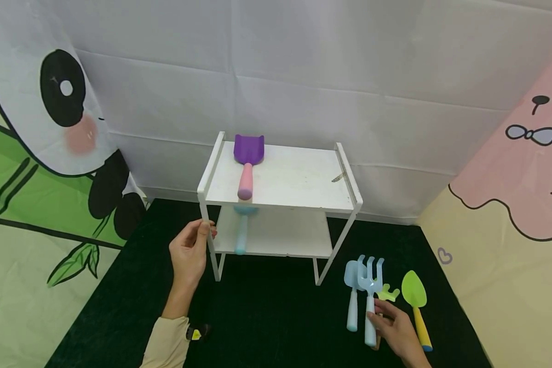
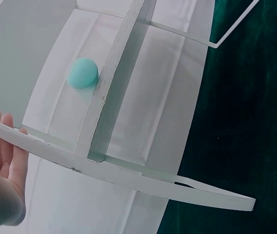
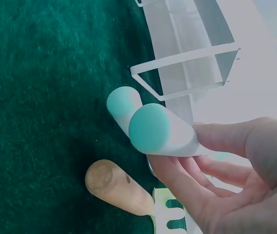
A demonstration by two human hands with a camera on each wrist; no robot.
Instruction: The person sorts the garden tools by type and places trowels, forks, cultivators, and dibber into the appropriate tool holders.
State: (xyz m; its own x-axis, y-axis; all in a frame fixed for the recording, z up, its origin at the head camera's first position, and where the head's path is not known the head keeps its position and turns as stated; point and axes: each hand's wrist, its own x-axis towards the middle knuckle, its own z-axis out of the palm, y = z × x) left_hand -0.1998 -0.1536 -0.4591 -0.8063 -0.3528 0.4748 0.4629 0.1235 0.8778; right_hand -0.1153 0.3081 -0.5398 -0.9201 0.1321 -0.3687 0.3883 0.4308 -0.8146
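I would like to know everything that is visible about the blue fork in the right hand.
The blue fork has three prongs, curved at the tips, and a paler, round handle with a turquoise end. It looks like plastic. The right hand pinches the handle, and the prongs point forward. The fork appears lifted off the green cloth, to the right of the shelf in the head view, beside the blue shovel; whether it touches that shovel is unclear.

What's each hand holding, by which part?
The right hand holds the light blue fork by its handle; the left hand grips the white shelf by its front left leg.
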